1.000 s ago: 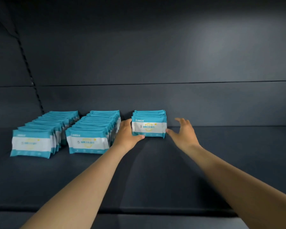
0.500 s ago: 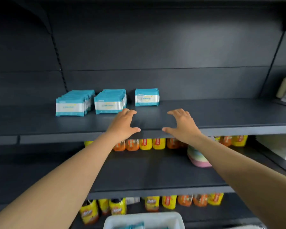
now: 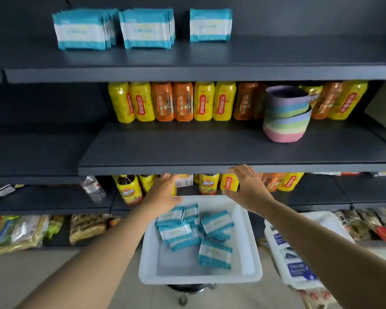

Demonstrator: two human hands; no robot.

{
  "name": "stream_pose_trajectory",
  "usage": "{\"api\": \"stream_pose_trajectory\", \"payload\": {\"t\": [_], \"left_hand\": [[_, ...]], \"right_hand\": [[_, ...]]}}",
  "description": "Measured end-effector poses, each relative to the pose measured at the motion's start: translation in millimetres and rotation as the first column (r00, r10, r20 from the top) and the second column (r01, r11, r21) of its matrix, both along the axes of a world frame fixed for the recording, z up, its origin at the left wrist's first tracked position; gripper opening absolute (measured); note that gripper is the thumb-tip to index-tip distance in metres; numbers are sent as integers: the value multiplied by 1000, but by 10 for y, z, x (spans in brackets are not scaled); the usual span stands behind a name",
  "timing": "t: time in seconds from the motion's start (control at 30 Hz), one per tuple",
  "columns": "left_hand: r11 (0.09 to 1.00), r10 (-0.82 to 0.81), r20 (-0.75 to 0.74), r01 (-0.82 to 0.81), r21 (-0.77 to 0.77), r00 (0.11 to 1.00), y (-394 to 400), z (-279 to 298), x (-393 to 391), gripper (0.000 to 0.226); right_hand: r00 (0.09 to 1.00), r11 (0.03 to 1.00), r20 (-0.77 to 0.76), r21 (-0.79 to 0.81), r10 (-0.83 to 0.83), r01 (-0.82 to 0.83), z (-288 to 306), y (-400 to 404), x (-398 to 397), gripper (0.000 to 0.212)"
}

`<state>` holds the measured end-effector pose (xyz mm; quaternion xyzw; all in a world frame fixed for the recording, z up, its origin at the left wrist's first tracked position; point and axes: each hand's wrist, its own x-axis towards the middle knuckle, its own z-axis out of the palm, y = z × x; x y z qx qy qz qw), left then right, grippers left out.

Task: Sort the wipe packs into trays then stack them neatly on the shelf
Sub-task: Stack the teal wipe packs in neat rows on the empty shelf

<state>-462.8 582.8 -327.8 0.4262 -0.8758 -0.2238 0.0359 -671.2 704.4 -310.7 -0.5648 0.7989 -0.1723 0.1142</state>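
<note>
1. Both hands had dropped from the top shelf (image 3: 210,72), where they hovered half a second earlier, to the far rim of a white tray (image 3: 252,259) below, and the view had tilted down with them
2. The left hand (image 3: 163,192) hung over the tray's far left corner, fingers spread and loose, holding nothing
3. The right hand (image 3: 247,188) hung over the far right side of the tray, fingers open and curved, also holding nothing
4. A loose heap of teal-and-white wipe packs (image 3: 196,228) lay in the tray, mostly toward its far half, overlapping at odd angles
5. On the top shelf stood three upright rows of the same packs: a left row (image 3: 80,30), a middle row (image 3: 146,30) just beside it, and a short right row (image 3: 210,25) set a little apart
6. Yellow and orange drink bottles (image 3: 172,101) lined the back of the middle shelf, beside nested pastel baskets (image 3: 286,117)
7. A second white tray (image 3: 274,241), holding packs with dark blue print (image 3: 299,268), sat to the right of the first
</note>
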Motion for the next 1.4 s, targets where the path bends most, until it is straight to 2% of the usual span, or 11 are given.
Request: {"api": "stream_pose_trajectory", "payload": {"t": [0.23, 0.47, 0.6, 0.73, 0.97, 1.17, 1.27, 1.4], "left_hand": [[943, 186, 130, -214, 254, 974, -234, -1435, -4, 58], [850, 347, 263, -420, 317, 900, -694, -2480, -93, 55], [847, 322, 283, -408, 341, 904, -907, -2853, -146, 67], [871, 202, 295, -309, 383, 934, -1108, -3062, -177, 79], [883, 122, 325, -252, 396, 938, -1294, -3206, -140, 87], [937, -21, 462, -144, 319, 887, -1202, -3195, -154, 75], [956, -85, 537, -82, 280, 840, -1105, -3189, -128, 72], [964, -15, 497, -119, 237, 867, -886, -3257, -45, 66]], "right_hand": [[992, 969, 126, 249, -26, -6, -1316, -125, -303, 60], [965, 875, 249, 482, -84, -48, -2466, -429, -658, 64], [963, 844, 256, 532, -82, -70, -2951, -621, -787, 65], [967, 831, 251, 546, -38, -109, -3297, -794, -864, 69], [976, 824, 219, 557, -20, -108, -3594, -913, -887, 71], [971, 838, 218, 545, -97, -38, -3642, -929, -834, 78], [969, 854, 197, 519, -150, 27, -3646, -906, -800, 72], [956, 862, 195, 499, -218, 95, -3634, -872, -762, 61]]}}
